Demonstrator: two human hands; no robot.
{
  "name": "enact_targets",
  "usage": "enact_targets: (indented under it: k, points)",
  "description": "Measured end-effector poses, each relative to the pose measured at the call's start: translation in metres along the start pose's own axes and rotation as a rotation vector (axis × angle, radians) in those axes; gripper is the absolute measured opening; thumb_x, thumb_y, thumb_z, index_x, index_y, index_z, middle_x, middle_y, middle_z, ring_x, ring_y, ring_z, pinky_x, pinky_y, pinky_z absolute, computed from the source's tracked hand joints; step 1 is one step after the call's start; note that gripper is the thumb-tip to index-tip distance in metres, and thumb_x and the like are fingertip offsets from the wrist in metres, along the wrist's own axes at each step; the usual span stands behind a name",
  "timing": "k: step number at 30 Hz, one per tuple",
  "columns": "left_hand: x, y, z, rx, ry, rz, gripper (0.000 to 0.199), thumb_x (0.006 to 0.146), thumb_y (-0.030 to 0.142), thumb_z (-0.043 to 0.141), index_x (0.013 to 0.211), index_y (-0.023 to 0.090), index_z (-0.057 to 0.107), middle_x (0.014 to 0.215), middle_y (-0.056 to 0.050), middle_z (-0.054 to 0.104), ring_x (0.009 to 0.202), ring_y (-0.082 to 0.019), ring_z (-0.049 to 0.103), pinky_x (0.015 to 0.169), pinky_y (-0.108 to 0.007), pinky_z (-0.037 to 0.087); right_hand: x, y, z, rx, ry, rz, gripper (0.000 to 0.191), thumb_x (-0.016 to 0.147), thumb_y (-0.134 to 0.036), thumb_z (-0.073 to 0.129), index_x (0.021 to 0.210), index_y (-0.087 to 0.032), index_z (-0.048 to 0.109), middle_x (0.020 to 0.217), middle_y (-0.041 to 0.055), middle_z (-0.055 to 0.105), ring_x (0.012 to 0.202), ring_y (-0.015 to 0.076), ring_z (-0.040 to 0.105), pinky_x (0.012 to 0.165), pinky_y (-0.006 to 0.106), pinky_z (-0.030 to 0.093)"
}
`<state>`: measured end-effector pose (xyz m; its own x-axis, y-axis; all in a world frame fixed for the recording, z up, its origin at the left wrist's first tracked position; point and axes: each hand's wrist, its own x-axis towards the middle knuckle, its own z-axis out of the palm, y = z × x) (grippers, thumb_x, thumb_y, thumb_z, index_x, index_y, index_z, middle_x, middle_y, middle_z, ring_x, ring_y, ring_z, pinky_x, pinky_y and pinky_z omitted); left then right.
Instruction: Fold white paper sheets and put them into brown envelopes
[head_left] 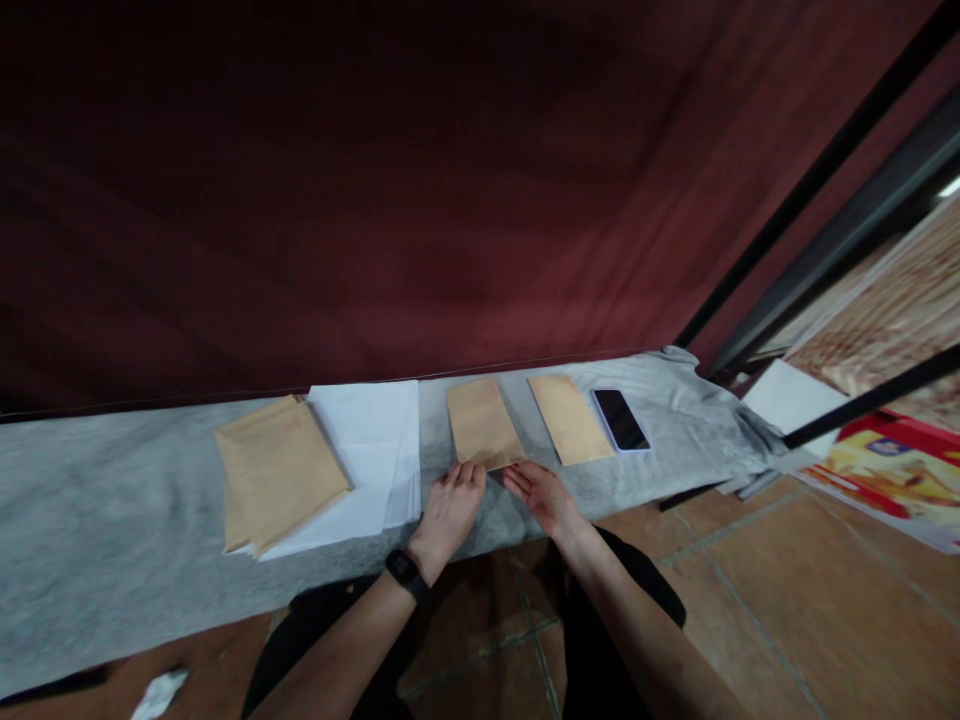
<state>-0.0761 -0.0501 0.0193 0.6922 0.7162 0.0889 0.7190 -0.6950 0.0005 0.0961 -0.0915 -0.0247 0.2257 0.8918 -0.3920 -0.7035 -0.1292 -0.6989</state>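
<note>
A brown paper envelope (484, 420) lies on the grey cloth in front of me, its near edge slightly raised. My left hand (454, 505), with a dark watch on the wrist, has its fingers curled on the near left corner of this envelope. At the near right corner, the fingertips of my right hand (546, 497) pinch the edge. Just right of it rests a second brown envelope (571, 420), flat on the cloth. To the left, several brown envelopes (289, 475) are stacked partly over sheets of white paper (367, 450).
A phone (621, 420) lies right of the envelopes. The grey cloth (112, 520) covers a long narrow surface against a dark red curtain (450, 200). Black poles (817, 175) and a red and yellow box (900, 465) stand at the right. Crumpled white paper (160, 693) lies on the tiled floor.
</note>
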Motion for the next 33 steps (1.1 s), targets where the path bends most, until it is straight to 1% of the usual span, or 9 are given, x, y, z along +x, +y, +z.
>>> enact_targets:
  k: [4, 8, 12, 14, 16, 20, 23, 27, 33]
  points:
    - [0.001, 0.008, 0.001, 0.003, 0.014, 0.055, 0.024, 0.092, 0.004, 0.049, 0.109, 0.015, 0.062, 0.102, -0.012, 0.068, 0.102, -0.026, 0.065, 0.083, -0.037, 0.054, -0.006, 0.004, 0.008, -0.07, -0.13, 0.1, 0.028, 0.075, -0.04, 0.08, 0.086, -0.017, 0.068, 0.087, 0.0084, 0.076, 0.083, 0.0215, 0.075, 0.081, 0.036, 0.06]
    - [0.002, 0.014, 0.007, -0.004, 0.019, 0.087, 0.026, 0.093, 0.006, 0.048, 0.113, 0.016, 0.062, 0.111, -0.013, 0.069, 0.111, -0.026, 0.063, 0.088, -0.038, 0.053, -0.007, 0.006, 0.013, -0.166, -0.013, -0.012, 0.03, 0.067, -0.041, 0.083, 0.075, -0.019, 0.063, 0.074, 0.0046, 0.074, 0.073, 0.0211, 0.074, 0.075, 0.034, 0.06]
    - [0.003, 0.016, 0.01, -0.062, 0.075, 0.118, 0.032, 0.098, 0.013, 0.045, 0.126, 0.018, 0.059, 0.136, -0.013, 0.061, 0.125, -0.026, 0.056, 0.099, -0.039, 0.049, -0.001, -0.003, 0.01, -0.21, 0.098, -0.105, 0.029, 0.065, -0.042, 0.08, 0.072, -0.021, 0.061, 0.068, 0.0021, 0.072, 0.064, 0.0195, 0.071, 0.065, 0.031, 0.059]
    - [0.004, 0.014, 0.009, -0.095, 0.115, 0.095, 0.033, 0.102, 0.022, 0.042, 0.131, 0.021, 0.057, 0.145, -0.011, 0.056, 0.125, -0.025, 0.056, 0.101, -0.04, 0.048, 0.004, -0.014, 0.004, -0.223, 0.157, -0.158, 0.027, 0.066, -0.041, 0.078, 0.073, -0.022, 0.06, 0.067, 0.0012, 0.071, 0.062, 0.0187, 0.069, 0.06, 0.03, 0.057]
    - [0.006, 0.012, 0.008, -0.123, 0.133, 0.066, 0.033, 0.104, 0.027, 0.038, 0.13, 0.021, 0.058, 0.147, -0.011, 0.055, 0.123, -0.025, 0.058, 0.1, -0.04, 0.048, 0.009, -0.027, -0.006, -0.237, 0.225, -0.214, 0.024, 0.069, -0.039, 0.075, 0.073, -0.023, 0.058, 0.064, -0.0006, 0.069, 0.059, 0.0175, 0.067, 0.057, 0.028, 0.055]
    - [0.007, 0.007, 0.006, -0.179, 0.077, 0.036, 0.031, 0.104, 0.024, 0.037, 0.118, 0.018, 0.064, 0.143, -0.011, 0.058, 0.119, -0.024, 0.061, 0.097, -0.038, 0.05, 0.014, -0.052, -0.029, -0.258, 0.34, -0.289, 0.022, 0.073, -0.036, 0.07, 0.067, -0.024, 0.052, 0.058, -0.0033, 0.064, 0.054, 0.0145, 0.063, 0.053, 0.025, 0.051]
    - [0.008, 0.006, 0.005, -0.215, 0.034, 0.024, 0.029, 0.103, 0.023, 0.039, 0.111, 0.018, 0.066, 0.142, -0.01, 0.059, 0.118, -0.024, 0.063, 0.097, -0.037, 0.051, 0.014, -0.065, -0.043, -0.266, 0.382, -0.304, 0.025, 0.075, -0.035, 0.07, 0.064, -0.024, 0.051, 0.056, -0.003, 0.062, 0.05, 0.0133, 0.06, 0.05, 0.024, 0.05]
    - [0.009, 0.004, 0.002, -0.248, 0.003, -0.015, 0.029, 0.103, 0.022, 0.04, 0.11, 0.017, 0.067, 0.14, -0.01, 0.061, 0.118, -0.024, 0.064, 0.097, -0.037, 0.052, 0.011, -0.072, -0.055, -0.266, 0.411, -0.302, 0.028, 0.076, -0.036, 0.072, 0.063, -0.023, 0.05, 0.054, -0.0025, 0.061, 0.048, 0.0129, 0.058, 0.049, 0.024, 0.05]
    - [0.008, 0.001, 0.003, -0.286, 0.015, -0.043, 0.027, 0.102, 0.021, 0.042, 0.109, 0.018, 0.068, 0.132, -0.009, 0.066, 0.115, -0.023, 0.065, 0.097, -0.036, 0.051, 0.009, -0.073, -0.064, -0.242, 0.456, -0.284, 0.028, 0.082, -0.035, 0.07, 0.065, -0.024, 0.05, 0.057, -0.0013, 0.064, 0.052, 0.015, 0.064, 0.056, 0.027, 0.056]
